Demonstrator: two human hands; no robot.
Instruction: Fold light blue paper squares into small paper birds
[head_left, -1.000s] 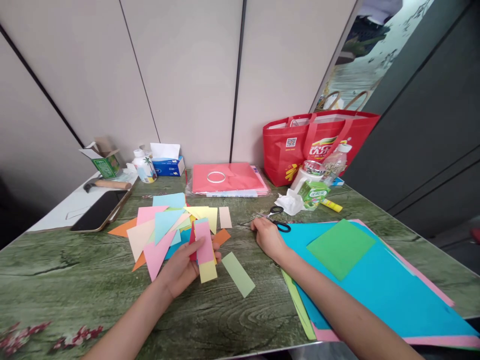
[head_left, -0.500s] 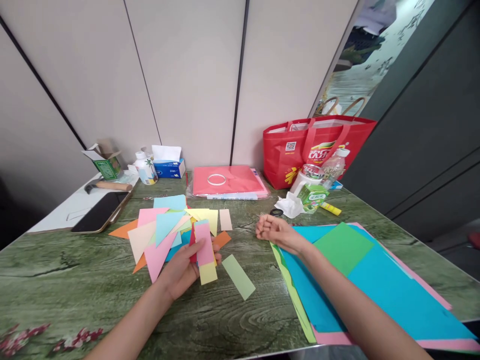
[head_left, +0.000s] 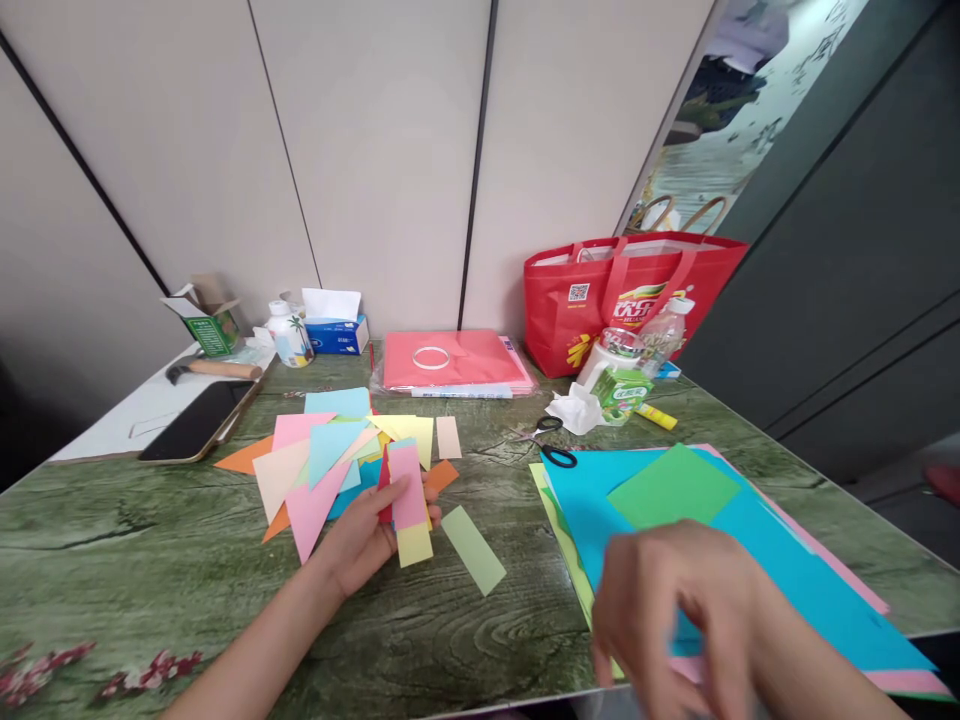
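My left hand (head_left: 369, 528) holds several small paper strips (head_left: 407, 490), a pink one on top with yellow below it. Just behind that hand lies a fanned pile of coloured paper pieces (head_left: 319, 440) in pink, blue, cream, yellow and orange. A pale green paper strip (head_left: 474, 550) rests on the table to the right of the left hand. My right hand (head_left: 675, 610), smeared by motion, hangs over the near part of the large blue paper sheets (head_left: 757, 560); its fingers point down. Black-handled scissors (head_left: 551, 440) lie at the far left corner of those sheets.
A green card (head_left: 675, 485) sits on the blue sheets. Further back are a crumpled tissue (head_left: 576, 408), a green box (head_left: 625, 395), a red bag (head_left: 577, 300), a pink folder (head_left: 465, 360) and a tissue box (head_left: 337, 335). A phone (head_left: 199, 420) and hammer (head_left: 217, 369) are at left.
My right hand has moved from beside the scissors back toward me, over the blue sheets, and the scissors now show fully. The left hand keeps holding the paper strips in the same spot.
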